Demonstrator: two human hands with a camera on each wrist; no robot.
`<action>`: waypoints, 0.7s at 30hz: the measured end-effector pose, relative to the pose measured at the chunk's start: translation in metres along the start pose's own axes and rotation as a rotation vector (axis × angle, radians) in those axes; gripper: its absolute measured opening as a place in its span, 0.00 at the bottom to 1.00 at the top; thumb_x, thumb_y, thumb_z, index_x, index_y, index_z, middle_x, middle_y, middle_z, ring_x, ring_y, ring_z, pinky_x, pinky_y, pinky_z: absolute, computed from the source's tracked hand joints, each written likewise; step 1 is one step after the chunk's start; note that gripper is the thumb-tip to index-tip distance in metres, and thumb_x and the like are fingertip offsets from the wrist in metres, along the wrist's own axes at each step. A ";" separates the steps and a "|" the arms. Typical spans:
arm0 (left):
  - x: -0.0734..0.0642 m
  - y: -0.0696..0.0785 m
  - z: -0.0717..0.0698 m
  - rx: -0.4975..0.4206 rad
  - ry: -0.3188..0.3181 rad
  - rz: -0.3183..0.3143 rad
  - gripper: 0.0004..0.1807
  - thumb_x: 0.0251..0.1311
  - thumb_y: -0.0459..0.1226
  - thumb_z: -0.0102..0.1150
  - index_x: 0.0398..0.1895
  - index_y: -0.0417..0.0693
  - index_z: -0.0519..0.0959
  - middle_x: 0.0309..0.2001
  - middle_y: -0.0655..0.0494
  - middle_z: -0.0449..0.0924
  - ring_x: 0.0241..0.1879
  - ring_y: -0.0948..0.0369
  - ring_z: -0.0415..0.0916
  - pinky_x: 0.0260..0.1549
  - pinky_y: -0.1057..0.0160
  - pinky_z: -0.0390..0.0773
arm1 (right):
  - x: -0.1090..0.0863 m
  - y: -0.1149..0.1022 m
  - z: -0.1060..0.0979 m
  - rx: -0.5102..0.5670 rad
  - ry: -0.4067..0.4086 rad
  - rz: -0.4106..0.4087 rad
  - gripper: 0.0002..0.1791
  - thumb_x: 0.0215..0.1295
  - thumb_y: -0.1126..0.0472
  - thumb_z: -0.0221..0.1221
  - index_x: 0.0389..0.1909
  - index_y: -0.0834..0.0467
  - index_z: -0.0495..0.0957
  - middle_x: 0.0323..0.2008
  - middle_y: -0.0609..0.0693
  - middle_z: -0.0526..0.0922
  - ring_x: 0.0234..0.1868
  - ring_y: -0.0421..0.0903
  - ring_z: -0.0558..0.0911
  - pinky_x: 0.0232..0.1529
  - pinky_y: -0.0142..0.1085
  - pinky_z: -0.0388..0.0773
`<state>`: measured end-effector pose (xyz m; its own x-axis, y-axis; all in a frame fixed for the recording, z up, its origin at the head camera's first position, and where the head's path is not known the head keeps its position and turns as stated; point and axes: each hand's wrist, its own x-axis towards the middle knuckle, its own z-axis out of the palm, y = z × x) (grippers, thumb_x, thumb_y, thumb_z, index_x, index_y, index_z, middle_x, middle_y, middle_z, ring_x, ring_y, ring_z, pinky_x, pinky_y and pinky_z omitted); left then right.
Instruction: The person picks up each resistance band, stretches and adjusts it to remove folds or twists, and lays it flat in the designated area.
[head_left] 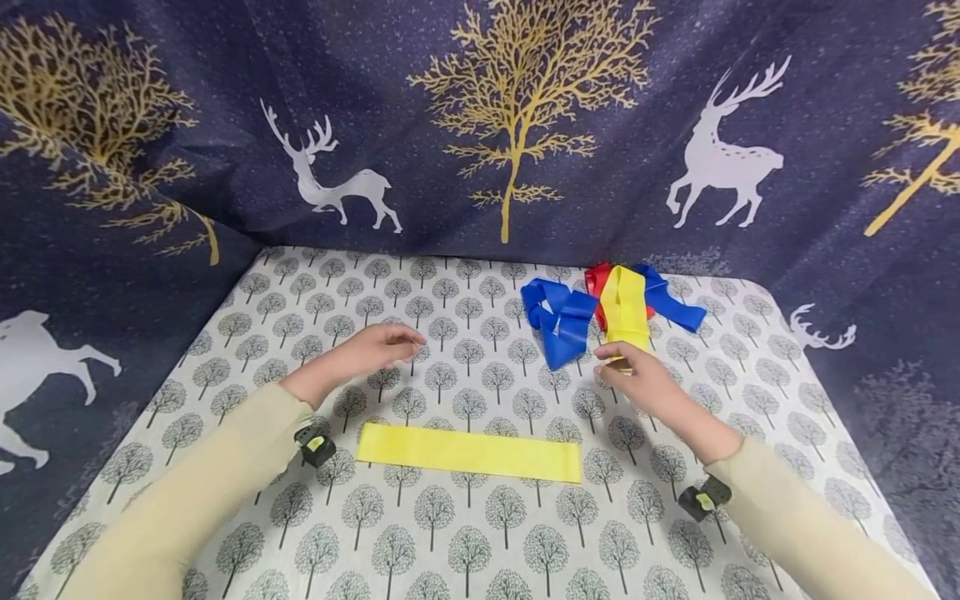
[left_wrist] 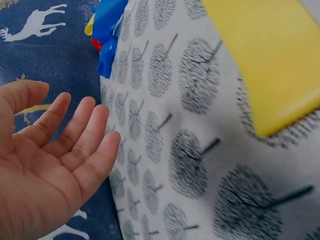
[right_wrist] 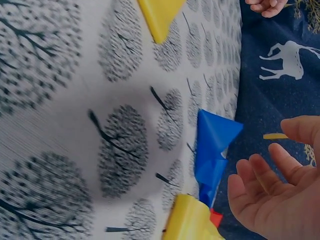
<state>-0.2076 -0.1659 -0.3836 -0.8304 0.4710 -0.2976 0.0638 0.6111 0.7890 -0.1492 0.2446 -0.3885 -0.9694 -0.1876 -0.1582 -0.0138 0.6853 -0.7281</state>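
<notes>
A flat yellow band (head_left: 468, 452), folded into a long strip, lies across the near middle of the cloth. Above and beyond its left end hovers my left hand (head_left: 377, 348), fingers loosely bent and nothing in them; the left wrist view shows its bare palm. My right hand (head_left: 636, 377) hangs in front of the crumpled bands at the back right, also holding nothing. Those are a blue band (head_left: 564, 321) with a loop, a yellow band (head_left: 626, 302) draped over a red band (head_left: 597, 279), and another blue band (head_left: 670, 302) at the right. My right fingers overlap the yellow one's lower end in the head view.
A white cloth (head_left: 450, 533) printed with grey trees covers the table. Behind it hangs a dark blue curtain (head_left: 450, 167) with deer and golden trees. Each wrist wears a small black camera, one on the left (head_left: 315, 446) and one on the right (head_left: 705, 498).
</notes>
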 end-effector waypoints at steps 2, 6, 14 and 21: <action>0.005 0.005 0.001 0.012 0.015 0.020 0.24 0.76 0.41 0.50 0.68 0.36 0.71 0.66 0.34 0.75 0.63 0.39 0.76 0.64 0.43 0.78 | 0.004 -0.002 -0.003 -0.005 0.012 -0.002 0.23 0.76 0.58 0.56 0.64 0.66 0.72 0.65 0.68 0.76 0.63 0.67 0.78 0.55 0.53 0.84; 0.018 0.018 0.002 0.033 0.048 0.036 0.24 0.75 0.41 0.50 0.69 0.38 0.72 0.67 0.37 0.76 0.65 0.41 0.75 0.67 0.44 0.76 | 0.011 -0.005 -0.009 -0.030 0.022 0.004 0.23 0.76 0.57 0.56 0.65 0.65 0.72 0.67 0.67 0.75 0.65 0.67 0.77 0.58 0.56 0.82; 0.053 0.041 0.008 0.038 0.088 0.049 0.23 0.74 0.39 0.52 0.68 0.40 0.73 0.65 0.39 0.77 0.64 0.44 0.75 0.67 0.47 0.76 | 0.031 -0.008 -0.020 -0.085 0.039 -0.015 0.25 0.75 0.58 0.56 0.67 0.67 0.71 0.67 0.69 0.75 0.67 0.68 0.75 0.61 0.58 0.80; 0.075 0.060 0.014 0.101 0.063 0.086 0.23 0.74 0.39 0.51 0.68 0.41 0.74 0.64 0.40 0.77 0.65 0.45 0.75 0.68 0.47 0.75 | 0.046 -0.010 -0.023 -0.114 0.014 0.034 0.28 0.75 0.56 0.55 0.71 0.64 0.69 0.71 0.68 0.71 0.71 0.69 0.70 0.66 0.62 0.74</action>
<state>-0.2582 -0.0852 -0.3664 -0.8522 0.4855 -0.1948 0.1888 0.6327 0.7510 -0.1992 0.2448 -0.3730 -0.9732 -0.1536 -0.1713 -0.0080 0.7665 -0.6422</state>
